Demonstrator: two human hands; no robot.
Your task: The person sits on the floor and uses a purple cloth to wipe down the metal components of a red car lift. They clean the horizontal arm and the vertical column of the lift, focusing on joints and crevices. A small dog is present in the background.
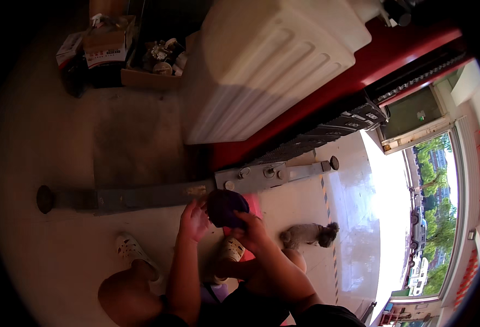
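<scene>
In front of my knees I hold a dark purple, rounded item [226, 207]; its kind I cannot make out. My right hand [251, 231] is closed on its lower right edge, with the thumb side toward me. On the item's left side my left hand [195, 222] has its fingers apart and stretched upward, close beside it; whether they touch it I cannot tell. Just beyond both hands lies a grey metal support arm [147, 199] low across the floor, joined to a metal block with round fittings [251, 177]. Something pinkish-red [253, 204] shows behind the item.
A big ribbed white plastic tank [283, 65] stands beyond the support arm, next to a red post [409, 52]. Cardboard boxes [150, 79] with loose bits are at the far left. A grey dog [305, 235] is on the floor at my right, near an open doorway [382, 180].
</scene>
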